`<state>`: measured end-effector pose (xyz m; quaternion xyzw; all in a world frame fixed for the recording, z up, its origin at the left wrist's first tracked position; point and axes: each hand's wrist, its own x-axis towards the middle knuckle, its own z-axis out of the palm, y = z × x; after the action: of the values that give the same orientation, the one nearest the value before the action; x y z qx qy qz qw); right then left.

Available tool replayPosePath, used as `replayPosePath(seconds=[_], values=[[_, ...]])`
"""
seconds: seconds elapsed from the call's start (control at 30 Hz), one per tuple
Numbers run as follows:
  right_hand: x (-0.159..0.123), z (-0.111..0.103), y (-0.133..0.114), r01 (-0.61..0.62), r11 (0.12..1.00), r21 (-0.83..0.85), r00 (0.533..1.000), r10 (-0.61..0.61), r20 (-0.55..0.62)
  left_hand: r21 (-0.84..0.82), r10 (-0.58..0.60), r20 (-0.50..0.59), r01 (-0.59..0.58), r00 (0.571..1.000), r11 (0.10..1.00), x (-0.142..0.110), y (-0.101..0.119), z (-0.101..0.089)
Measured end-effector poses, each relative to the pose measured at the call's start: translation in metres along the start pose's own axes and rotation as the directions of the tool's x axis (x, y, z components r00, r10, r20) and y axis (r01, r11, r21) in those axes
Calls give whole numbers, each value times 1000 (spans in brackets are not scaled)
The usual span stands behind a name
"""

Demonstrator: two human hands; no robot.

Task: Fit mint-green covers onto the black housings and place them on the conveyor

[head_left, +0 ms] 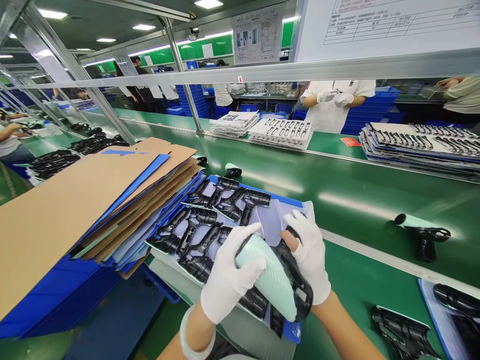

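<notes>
Both my hands wear white gloves and hold one part between them: a pale mint-green shell (268,280) seated in a black plastic housing (296,285). My left hand (228,272) wraps round the green shell's left side. My right hand (309,260) grips the black housing from the right, one fingertip bare. Beneath them lies a blue tray (277,197) with several black housings (198,225) on white film.
A stack of cardboard and blue sheets (93,210) leans at the left. On the green conveyor belt (337,175) lie two assembled green-and-black parts (422,232) (232,170). More black parts (403,332) sit at lower right. Other gloved workers (333,100) stand across the belt behind stacked trays (420,142).
</notes>
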<state>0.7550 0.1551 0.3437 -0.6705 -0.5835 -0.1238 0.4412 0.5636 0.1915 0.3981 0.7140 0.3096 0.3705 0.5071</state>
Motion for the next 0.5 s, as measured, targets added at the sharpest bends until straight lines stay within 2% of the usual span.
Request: replayPosePath(seconds=[0.13,0.3,0.37,0.43,0.47,0.5], values=[[10,-13,-9,26,997,-74,1000,-26,3,-29,12,45,-11,999,1000,-1,-3,-2],[21,-27,-17,175,967,-184,972,-199,-122,-30,-26,78,29,997,999,-3,1,-2],[23,-36,-21,255,929,-267,930,-311,-193,-27,-38,89,40,995,999,-3,2,-3],[20,-43,-21,397,830,-391,827,-509,-240,-16,-45,101,47,994,999,-3,2,-4],[16,-43,-19,447,798,-404,791,-564,-238,-9,-49,110,51,993,999,-2,2,-5],[10,-42,-16,469,802,-371,792,-567,-225,-3,-52,120,52,991,999,-2,2,-6]])
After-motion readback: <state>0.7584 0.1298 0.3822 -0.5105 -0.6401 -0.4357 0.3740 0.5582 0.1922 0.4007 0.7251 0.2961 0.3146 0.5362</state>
